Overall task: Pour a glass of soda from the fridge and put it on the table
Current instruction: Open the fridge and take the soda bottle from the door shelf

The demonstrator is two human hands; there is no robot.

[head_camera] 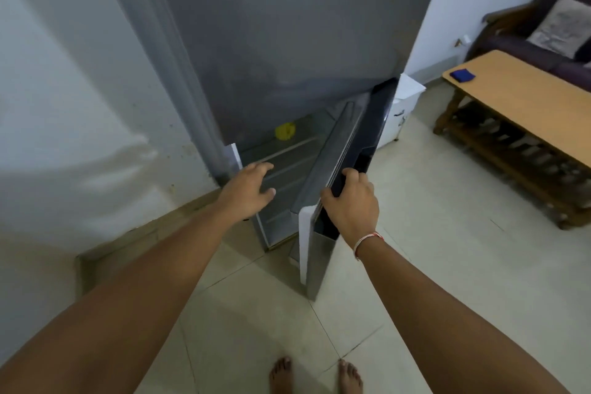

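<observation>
A tall grey fridge (281, 41) stands ahead of me against the wall. Its lower door (358, 150) is swung partly open to the right. My right hand (350, 201) grips the front edge of that door. My left hand (249, 189) is open, fingers spread, at the left side of the fridge opening, holding nothing. Inside I see pale shelves (287, 157) and a yellow object (285, 130) at the back. No soda bottle or glass shows in view. The wooden table (524, 96) stands at the right.
A blue cloth-like item (462, 75) lies on the table's near end. A dark sofa with a cushion (563, 25) sits behind the table. A small white cabinet (403, 112) stands right of the fridge. Tiled floor and my bare feet (316, 374) are below.
</observation>
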